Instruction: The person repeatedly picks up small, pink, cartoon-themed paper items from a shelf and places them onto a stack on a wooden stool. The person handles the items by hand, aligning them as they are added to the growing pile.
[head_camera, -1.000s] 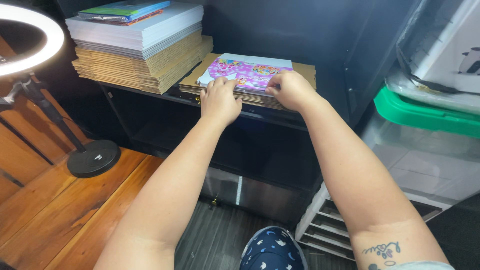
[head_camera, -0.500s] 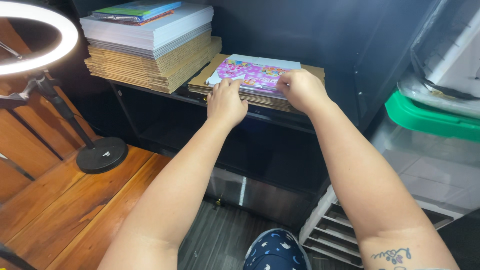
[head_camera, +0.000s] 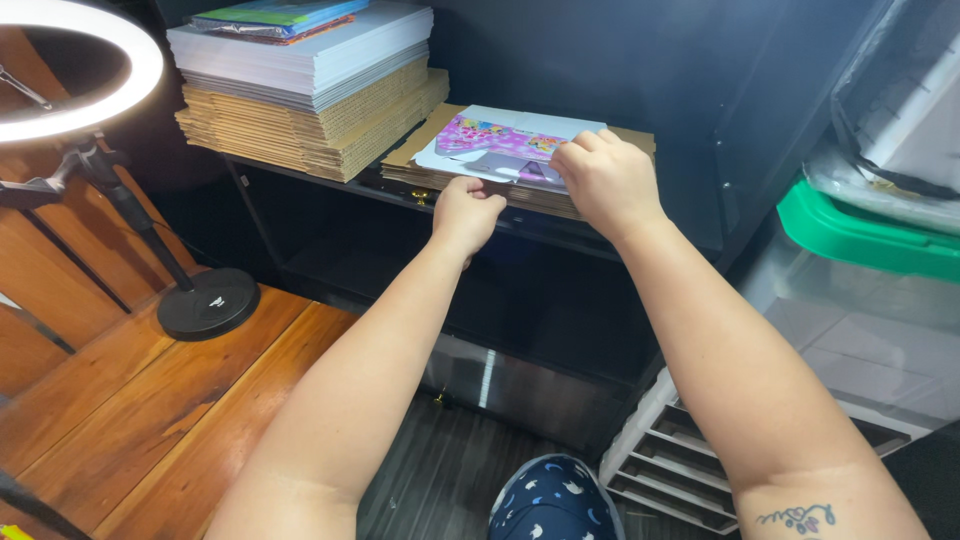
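Note:
A flat, colourful pink and white printed sheet (head_camera: 500, 145) lies on top of a low stack of brown cardboard (head_camera: 420, 165) on a dark shelf (head_camera: 330, 180). My left hand (head_camera: 465, 212) is curled at the front edge of that stack, fingers pinching the edge of the sheet or the cardboard under it. My right hand (head_camera: 605, 178) rests on the sheet's right front part, fingers bent and gripping its edge.
A tall pile of flat cardboard and white sheets (head_camera: 310, 95) stands at the shelf's left. A lit ring light (head_camera: 75, 70) on a round-based stand (head_camera: 208, 300) is at left on the wooden floor. A green-lidded clear bin (head_camera: 870, 240) and drawers (head_camera: 670, 470) are at right.
Both hands have drawn back toward the shelf's front edge. The left hand has come off the top of the sheet and closed at the stack's edge.

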